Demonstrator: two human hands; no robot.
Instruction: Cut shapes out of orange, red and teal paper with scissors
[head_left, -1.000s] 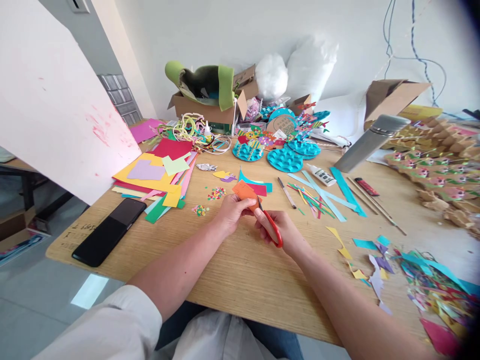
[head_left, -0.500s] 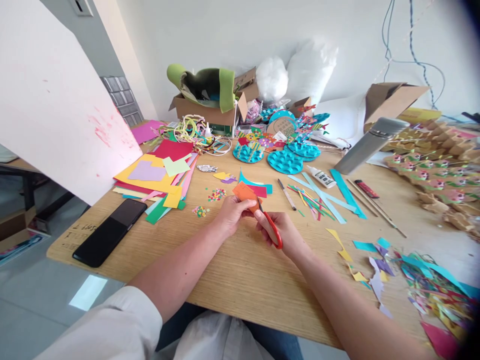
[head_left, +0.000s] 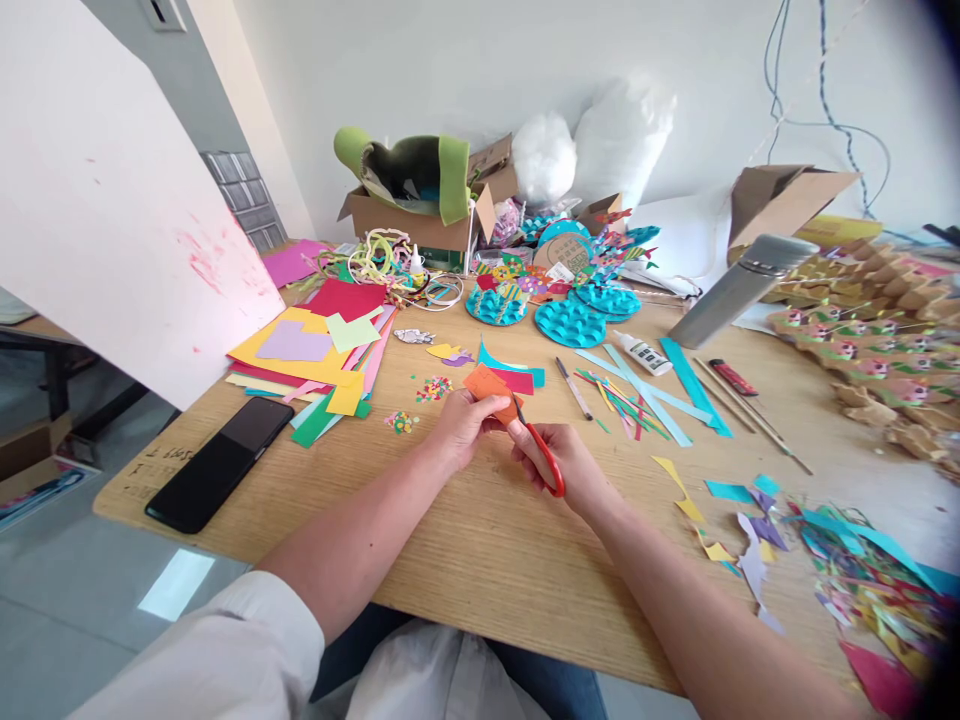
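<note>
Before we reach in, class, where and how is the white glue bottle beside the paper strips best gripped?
Grip the white glue bottle around its mid-body, probably best from above: it lies on its side, leaving both long flanks open to finger and thumb, while its narrow tip offers little hold.

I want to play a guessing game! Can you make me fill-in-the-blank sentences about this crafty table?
1. The right hand holds a pair of red-handled ____.
2. The piece of paper in the left hand is colored ____.
3. The black phone lies near the ____ end of the table.

Missing words: scissors; orange; left.
</note>
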